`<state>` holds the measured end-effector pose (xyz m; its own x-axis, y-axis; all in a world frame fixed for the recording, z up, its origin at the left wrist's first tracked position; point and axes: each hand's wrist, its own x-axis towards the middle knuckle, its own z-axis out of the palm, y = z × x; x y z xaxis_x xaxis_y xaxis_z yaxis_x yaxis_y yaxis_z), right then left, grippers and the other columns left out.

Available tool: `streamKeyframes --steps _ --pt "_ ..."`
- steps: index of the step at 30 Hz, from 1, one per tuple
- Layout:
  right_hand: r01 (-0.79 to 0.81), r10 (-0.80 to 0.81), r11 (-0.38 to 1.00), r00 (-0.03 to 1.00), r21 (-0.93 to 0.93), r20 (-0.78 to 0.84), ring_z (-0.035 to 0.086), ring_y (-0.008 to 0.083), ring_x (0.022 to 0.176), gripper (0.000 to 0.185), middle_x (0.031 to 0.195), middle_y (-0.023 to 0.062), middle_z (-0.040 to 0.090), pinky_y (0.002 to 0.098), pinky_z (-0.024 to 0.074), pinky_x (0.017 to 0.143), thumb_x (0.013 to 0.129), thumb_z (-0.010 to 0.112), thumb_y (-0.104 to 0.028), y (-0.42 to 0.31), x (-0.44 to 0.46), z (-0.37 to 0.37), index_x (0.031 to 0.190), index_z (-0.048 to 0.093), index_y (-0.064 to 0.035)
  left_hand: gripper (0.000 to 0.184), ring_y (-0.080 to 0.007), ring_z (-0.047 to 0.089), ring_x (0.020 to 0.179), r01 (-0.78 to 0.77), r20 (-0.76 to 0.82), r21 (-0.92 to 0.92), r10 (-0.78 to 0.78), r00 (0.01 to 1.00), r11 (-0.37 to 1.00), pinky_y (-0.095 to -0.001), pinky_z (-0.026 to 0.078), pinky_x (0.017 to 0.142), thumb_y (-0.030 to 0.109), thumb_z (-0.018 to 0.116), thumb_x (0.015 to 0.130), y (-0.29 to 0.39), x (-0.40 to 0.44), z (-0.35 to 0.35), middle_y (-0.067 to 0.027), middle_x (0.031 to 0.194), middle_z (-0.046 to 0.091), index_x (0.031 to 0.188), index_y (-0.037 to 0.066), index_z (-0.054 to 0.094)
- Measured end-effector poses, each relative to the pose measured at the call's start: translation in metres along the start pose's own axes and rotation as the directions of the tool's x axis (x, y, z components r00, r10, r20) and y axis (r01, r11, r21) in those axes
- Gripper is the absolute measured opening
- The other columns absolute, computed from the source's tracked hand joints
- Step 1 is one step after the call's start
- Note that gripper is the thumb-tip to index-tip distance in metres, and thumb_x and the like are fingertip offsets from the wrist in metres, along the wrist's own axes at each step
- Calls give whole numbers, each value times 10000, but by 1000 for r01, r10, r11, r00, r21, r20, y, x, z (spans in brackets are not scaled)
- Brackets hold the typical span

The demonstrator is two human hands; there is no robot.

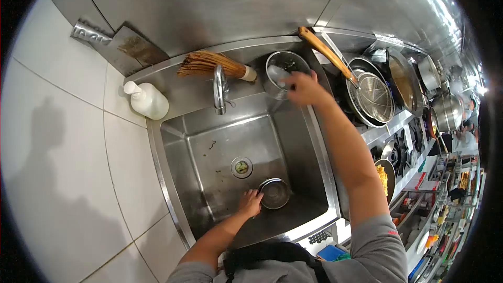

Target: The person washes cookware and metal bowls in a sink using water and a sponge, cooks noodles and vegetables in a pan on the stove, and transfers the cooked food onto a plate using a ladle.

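Low in the steel sink (pixel 236 139), my left hand (pixel 250 203) grips the rim of a round metal bowl (pixel 274 194). My right hand (pixel 302 88) is at the near side of a metal pot (pixel 274 87) on the ledge behind the sink; its fingers are bent over the rim and what they hold is too blurred to make out. Something whitish (pixel 276 74) shows inside the pot. The faucet (pixel 219 90) stands between the hands and a bamboo brush (pixel 215 66). Green scraps lie in the drain (pixel 241 167).
A white pump bottle (pixel 151 102) stands at the sink's left corner, near a cleaver (pixel 131 50). Right of the sink, a strainer (pixel 373 98) lies over a pan on the stove. A pan with yellow food (pixel 382 179) sits nearer. Another person (pixel 465 141) is far right.
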<state>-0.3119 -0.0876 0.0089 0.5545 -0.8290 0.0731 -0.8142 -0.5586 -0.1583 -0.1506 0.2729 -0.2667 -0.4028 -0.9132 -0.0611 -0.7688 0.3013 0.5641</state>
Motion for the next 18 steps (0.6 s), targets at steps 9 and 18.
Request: streamKeyframes --steps 9,18 --pt "-118 138 983 980 -140 142 613 359 1105 345 1105 287 634 498 500 903 906 468 -163 25 81 75 1206 576 -33 437 -229 599 996 105 -89 -965 -675 733 241 -400 498 826 318 626 914 -46 150 -173 -116 1136 607 1227 51 479" --pt "-225 221 974 971 27 94 649 407 956 296 976 261 667 477 513 837 896 556 -264 22 75 8 983 629 9 413 -284 640 927 -400 67 -540 -512 857 -741 -412 488 827 349 472 981 -54 174 -340 -183 1079 647 1150 -24 522"
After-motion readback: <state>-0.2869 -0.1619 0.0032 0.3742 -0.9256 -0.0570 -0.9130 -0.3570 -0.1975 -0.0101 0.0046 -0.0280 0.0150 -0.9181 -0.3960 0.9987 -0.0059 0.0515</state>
